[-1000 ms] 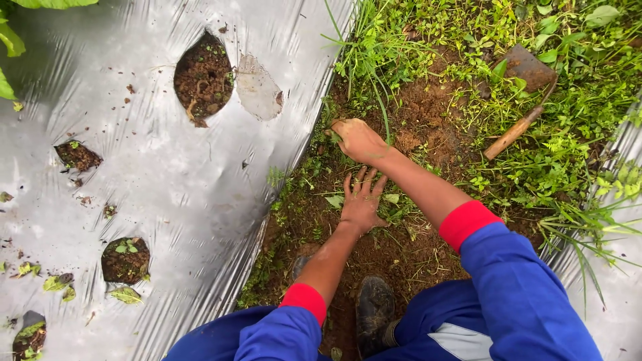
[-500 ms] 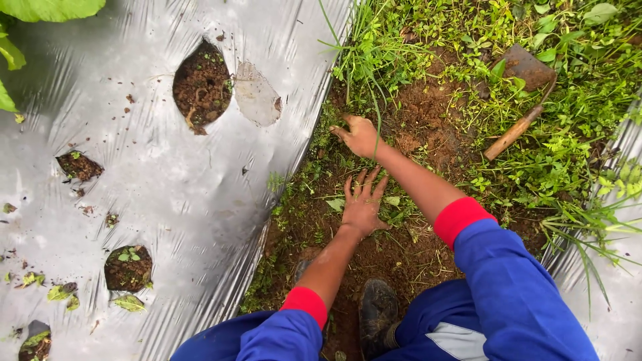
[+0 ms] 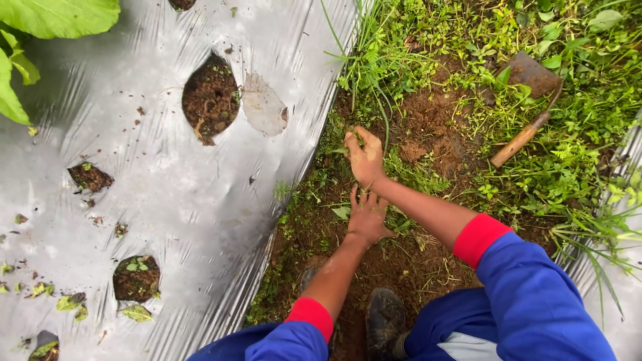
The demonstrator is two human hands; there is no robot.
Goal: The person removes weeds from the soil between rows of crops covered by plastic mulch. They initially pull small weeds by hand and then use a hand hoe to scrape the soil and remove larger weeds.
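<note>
Right hand (image 3: 365, 158), dirty with brown soil, is closed around a small tuft of green weeds (image 3: 356, 138) at the edge of the furrow, with the fingers curled over the stems; the tuft is just beside the border of the silver plastic mulch sheet (image 3: 167, 194). Left hand (image 3: 368, 217) lies flat on the bare brown soil strip (image 3: 401, 257) with its fingers spread wide, holding nothing, and its fingertips are very near the wrist of the right hand. Both arms wear blue sleeves with red cuffs (image 3: 479, 239). Below the hands, a dark muddy boot (image 3: 383, 319) stands on the soil. To the right of the hands, well apart, a small hoe with a rusty metal blade and a wooden handle (image 3: 525, 113) lies among low green grass. On the left, the mulch sheet has several round planting holes filled with dark earth (image 3: 210, 97), and large green leaves (image 3: 40, 27) come in at the upper left corner.
</note>
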